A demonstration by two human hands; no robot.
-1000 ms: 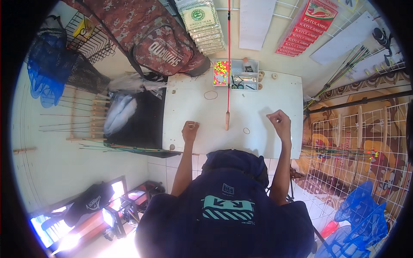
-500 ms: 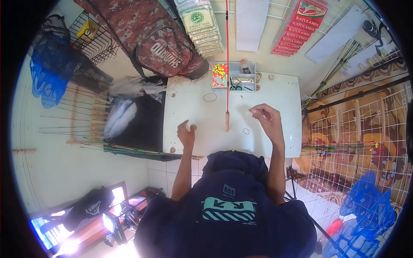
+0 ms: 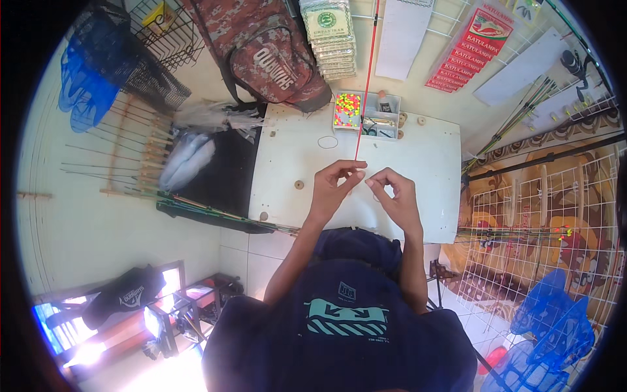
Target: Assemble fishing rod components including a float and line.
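Observation:
My left hand [image 3: 332, 191] and my right hand [image 3: 398, 199] are close together over the near middle of the white table [image 3: 428, 163]. Thumb and fingertips of each are drawn together in a pinch, the two pinches almost meeting. Whatever they hold is too fine to make out. A red fishing rod [image 3: 366, 85] runs away from me past the box, its near end hidden beneath my hands. To the left of my left hand, a small round tan spool [image 3: 299, 185] lies on the tabletop. Farther off is a thin loop [image 3: 328, 136].
A white compartment box [image 3: 379, 134] with bright beads [image 3: 347, 110] and small tools stands at the back. Several small spools [image 3: 401, 117] sit beside it. A reddish camouflage bag [image 3: 271, 65] leans at the back left. More rods [image 3: 228, 214] lie along the left edge.
Both hands have come together over the rod's near end, the left moving right and the right moving left. The tan spool now shows on the table where my left hand was.

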